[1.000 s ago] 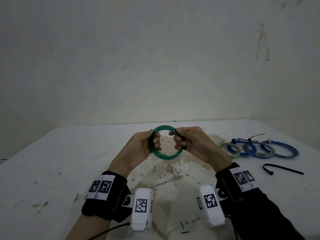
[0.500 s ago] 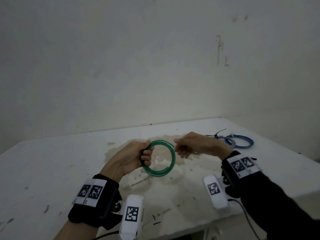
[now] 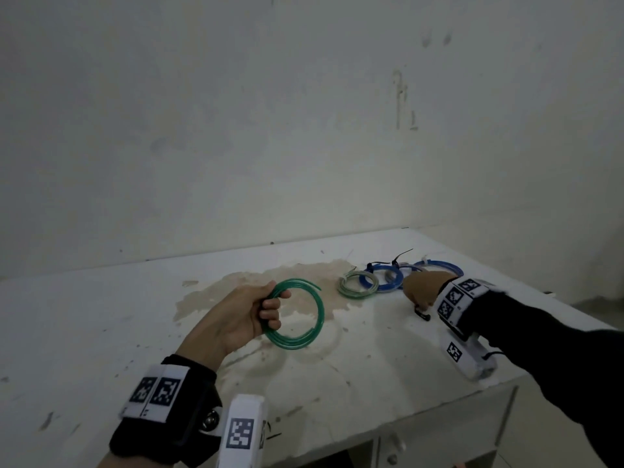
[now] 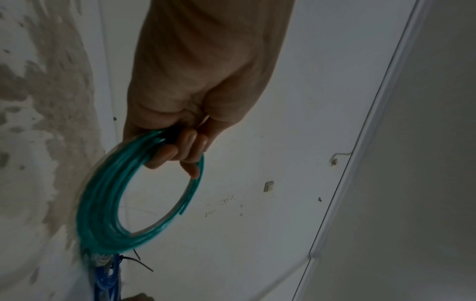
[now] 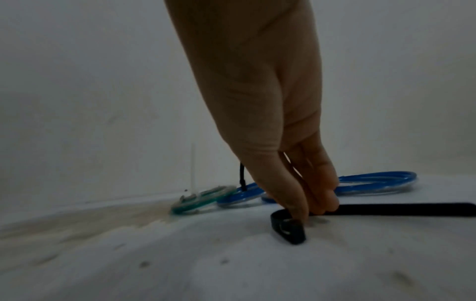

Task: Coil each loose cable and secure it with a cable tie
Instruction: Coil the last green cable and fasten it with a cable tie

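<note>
My left hand (image 3: 270, 307) holds a coiled green cable (image 3: 320, 319) above the white table (image 3: 101, 332), fingers curled round the ring's left side. In the left wrist view the green coil (image 4: 103, 203) hangs from those fingers (image 4: 180, 150), one loose end sticking out. My right hand (image 3: 422, 293) is far to the right, down on the table. In the right wrist view its thumb and fingertips (image 5: 311, 207) pinch a black cable tie (image 5: 386, 209) near its head end. The tie's strap lies flat, running right. In the head view only the cable tie's end (image 3: 422, 314) shows under the hand.
Behind the right hand lie tied coils: a pale green one (image 3: 358, 283) and blue ones (image 3: 385, 280), (image 3: 439, 266), with black tie tails sticking up. A brown stain (image 3: 236, 285) marks the table's middle. The table's front edge and right corner are near my right forearm.
My right hand let go of the green coil and moved right, down onto the black cable tie. The left hand now holds the coil alone, and it has loosened wider.
</note>
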